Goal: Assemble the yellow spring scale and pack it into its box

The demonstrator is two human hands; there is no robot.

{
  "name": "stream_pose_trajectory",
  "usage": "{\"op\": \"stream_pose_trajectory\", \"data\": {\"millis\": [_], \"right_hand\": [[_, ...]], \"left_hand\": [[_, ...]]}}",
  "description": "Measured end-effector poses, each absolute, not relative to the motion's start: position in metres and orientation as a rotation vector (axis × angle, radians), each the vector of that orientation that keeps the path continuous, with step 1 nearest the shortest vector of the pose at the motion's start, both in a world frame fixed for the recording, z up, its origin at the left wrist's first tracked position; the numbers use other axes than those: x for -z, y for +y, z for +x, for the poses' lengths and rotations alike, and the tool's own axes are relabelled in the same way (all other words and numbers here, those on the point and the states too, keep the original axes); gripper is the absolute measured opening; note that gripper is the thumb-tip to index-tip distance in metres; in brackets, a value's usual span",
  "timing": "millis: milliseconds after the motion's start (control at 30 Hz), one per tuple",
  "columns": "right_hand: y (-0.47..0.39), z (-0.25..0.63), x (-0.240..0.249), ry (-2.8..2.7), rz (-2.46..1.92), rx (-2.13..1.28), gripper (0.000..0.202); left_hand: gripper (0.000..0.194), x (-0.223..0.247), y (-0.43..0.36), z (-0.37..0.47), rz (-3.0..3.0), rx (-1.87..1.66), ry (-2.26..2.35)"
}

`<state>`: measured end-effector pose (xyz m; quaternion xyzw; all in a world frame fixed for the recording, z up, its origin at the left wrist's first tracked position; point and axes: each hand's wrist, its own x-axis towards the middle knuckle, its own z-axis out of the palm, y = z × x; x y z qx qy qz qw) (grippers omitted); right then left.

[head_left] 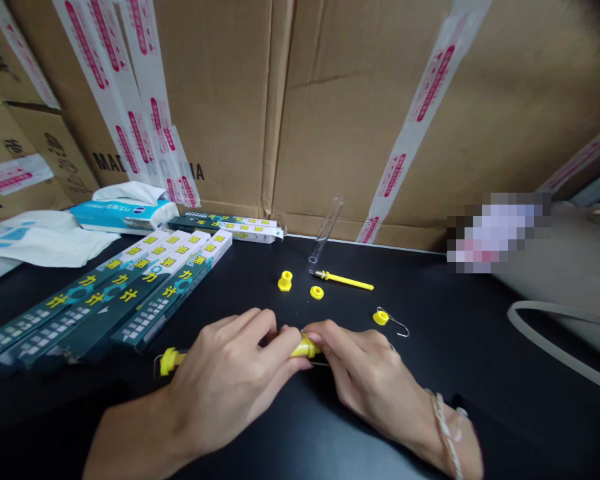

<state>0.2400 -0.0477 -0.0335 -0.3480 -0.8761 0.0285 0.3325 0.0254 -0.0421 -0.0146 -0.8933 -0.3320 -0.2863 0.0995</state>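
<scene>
Both my hands are closed on a tube spring scale held level, just above or on the black table. My left hand (235, 373) wraps its body, and a yellow end cap (169, 361) with a wire hook sticks out to the left. At the other end, the fingers of my right hand (363, 370) pinch round a yellow collar (306, 347); a thin wire shows below them. Most of the scale is hidden by my fingers. Beyond lie a yellow flanged plug (285, 281), a yellow ring (317, 293), a yellow rod with a spring (347, 281) and a yellow cap with a hook (381, 317).
A clear tube (327, 230) lies at the back, near a large cardboard box (220, 100). Several long printed boxes (145, 293) lie at left, more boxes (250, 229) behind them. Tissue packs (125, 210) sit far left. A beige strap (555, 340) curves at right.
</scene>
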Motion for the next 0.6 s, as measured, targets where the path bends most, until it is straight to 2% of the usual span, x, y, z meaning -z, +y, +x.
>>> {"op": "stream_pose_trajectory", "data": {"millis": [600], "right_hand": [[-0.042,0.247,0.021,-2.382,-0.940,-0.218,0.028]], "left_hand": [[0.026,0.014,-0.036,0.022,-2.542,0.768,-0.891]]}}
